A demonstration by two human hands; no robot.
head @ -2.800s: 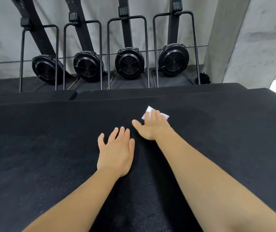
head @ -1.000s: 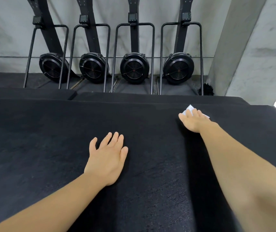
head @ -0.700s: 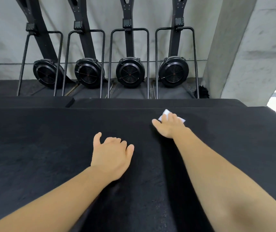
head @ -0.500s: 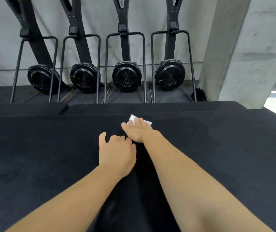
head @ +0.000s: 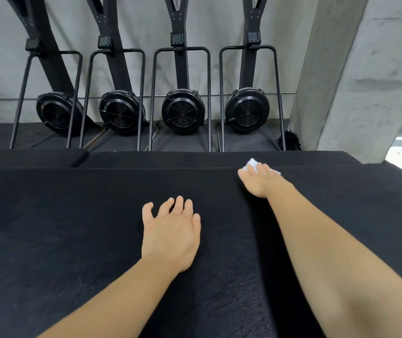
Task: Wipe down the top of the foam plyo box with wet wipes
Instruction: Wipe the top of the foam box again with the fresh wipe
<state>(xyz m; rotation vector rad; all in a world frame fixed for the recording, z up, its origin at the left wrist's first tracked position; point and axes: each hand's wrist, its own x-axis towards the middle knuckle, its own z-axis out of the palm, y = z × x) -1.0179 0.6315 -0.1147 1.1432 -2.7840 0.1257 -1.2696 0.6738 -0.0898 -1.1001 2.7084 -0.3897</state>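
The black foam plyo box [head: 68, 228] fills the lower part of the head view, its top a rough dark surface. My right hand [head: 259, 181] lies flat at the box's far edge, right of centre, pressing a white wet wipe [head: 252, 164] onto the top. Only the wipe's corners show past my fingers. My left hand [head: 170, 234] rests palm down on the middle of the box with fingers spread, holding nothing.
A second black pad [head: 195, 158] sits just behind the box's far edge. Beyond it stand several black ski-type machines [head: 183, 113] with fan wheels against a grey wall. A concrete pillar [head: 356, 81] rises at the right.
My right hand has slid the wipe to the right along the far edge, away from my left hand. My left hand stays in the middle, its fingers now straighter.
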